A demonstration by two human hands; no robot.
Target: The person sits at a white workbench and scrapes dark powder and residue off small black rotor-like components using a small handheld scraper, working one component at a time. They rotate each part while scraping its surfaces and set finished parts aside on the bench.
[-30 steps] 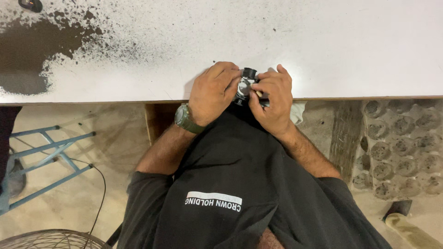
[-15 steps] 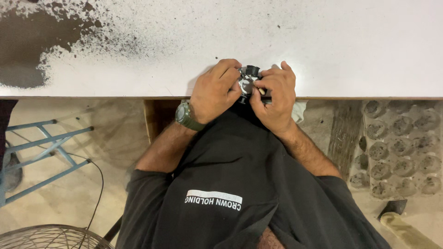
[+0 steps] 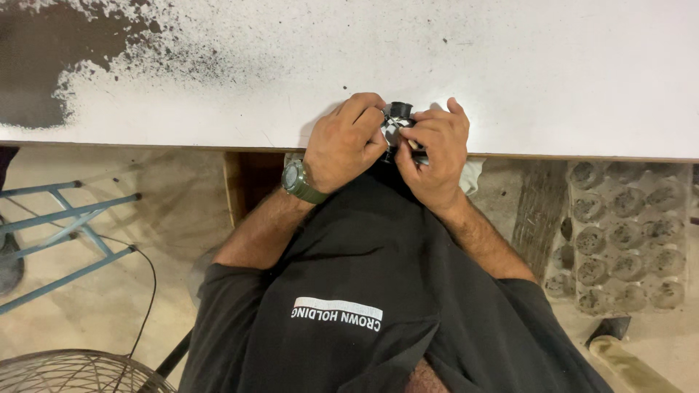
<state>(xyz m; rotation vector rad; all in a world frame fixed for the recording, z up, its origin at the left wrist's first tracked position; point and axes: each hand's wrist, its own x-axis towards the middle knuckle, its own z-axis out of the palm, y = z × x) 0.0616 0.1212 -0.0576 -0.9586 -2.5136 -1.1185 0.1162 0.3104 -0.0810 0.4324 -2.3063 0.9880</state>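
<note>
Both hands (image 3: 393, 142) closed around small black part (image 3: 397, 110)

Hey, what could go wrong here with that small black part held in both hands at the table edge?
1. The small black part is pinched between the left hand and right hand right over the white table's edge; a slip would likely drop it to the floor.
2. Fingers cover most of it, so it is hard to see what they are doing to it.
3. Black powder spread on the table might smear onto it.
</note>
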